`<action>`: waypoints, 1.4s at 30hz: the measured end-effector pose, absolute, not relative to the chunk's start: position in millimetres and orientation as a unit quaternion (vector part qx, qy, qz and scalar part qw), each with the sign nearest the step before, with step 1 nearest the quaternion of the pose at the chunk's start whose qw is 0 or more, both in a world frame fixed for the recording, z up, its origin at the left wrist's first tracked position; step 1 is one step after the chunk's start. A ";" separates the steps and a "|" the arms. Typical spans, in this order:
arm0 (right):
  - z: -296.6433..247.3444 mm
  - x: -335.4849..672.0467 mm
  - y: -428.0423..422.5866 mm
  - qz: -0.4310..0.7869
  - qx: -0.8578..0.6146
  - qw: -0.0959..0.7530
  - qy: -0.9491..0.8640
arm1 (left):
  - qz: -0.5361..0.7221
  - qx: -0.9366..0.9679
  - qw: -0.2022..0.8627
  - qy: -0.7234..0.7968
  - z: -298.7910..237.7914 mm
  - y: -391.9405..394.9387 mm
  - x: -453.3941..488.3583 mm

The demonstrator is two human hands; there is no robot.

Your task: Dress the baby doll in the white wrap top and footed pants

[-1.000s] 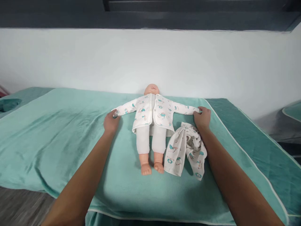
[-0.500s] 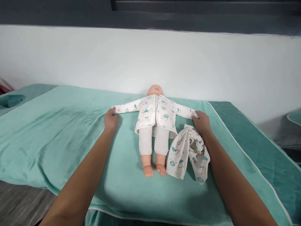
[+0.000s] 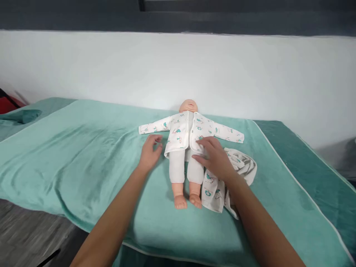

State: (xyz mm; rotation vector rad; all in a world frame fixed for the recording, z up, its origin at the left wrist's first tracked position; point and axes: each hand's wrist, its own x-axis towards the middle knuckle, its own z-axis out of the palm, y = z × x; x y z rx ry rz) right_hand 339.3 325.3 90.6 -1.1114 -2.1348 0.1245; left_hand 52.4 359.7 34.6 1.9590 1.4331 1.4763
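Observation:
A baby doll [image 3: 178, 168] lies on its back, head toward the wall, with white leggings and bare feet. It wears a white printed jacket [image 3: 178, 129] that is open down the front, both sleeves spread out sideways. My left hand [image 3: 151, 151] hovers beside the jacket's left edge, fingers curved and apart, holding nothing. Over the jacket's lower right front is my right hand [image 3: 213, 155], its thumb and fingers spread; whether it touches the fabric I cannot tell. Crumpled printed baby clothing [image 3: 213, 191] lies right of the doll's legs, partly hidden by my right forearm.
A green sheet [image 3: 91, 155] covers the bed, with a darker green cover [image 3: 300, 159] at the right. Behind stands a white wall [image 3: 125, 70]. A red item [image 3: 8, 105] lies at the far left, and grey flooring [image 3: 30, 230] shows at lower left.
Both hands have let go of the jacket's sleeve cuffs and moved inward toward the jacket's lower front. The sleeves stay outstretched. The view has shifted slightly.

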 end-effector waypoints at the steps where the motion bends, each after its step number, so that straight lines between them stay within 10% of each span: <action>1: 89.1 331.5 323.4 0.023 -0.434 0.340 -0.834 | 0.506 0.698 0.159 0.481 35.3 352.0 57.5; 22: 67.1 381.4 274.6 -0.032 -0.618 0.400 -0.676 | 0.437 0.707 0.250 0.497 45.5 314.8 67.7; 42: 105.5 419.7 245.5 0.041 -0.651 0.145 -0.744 | 0.338 0.803 0.281 0.402 86.8 223.3 127.6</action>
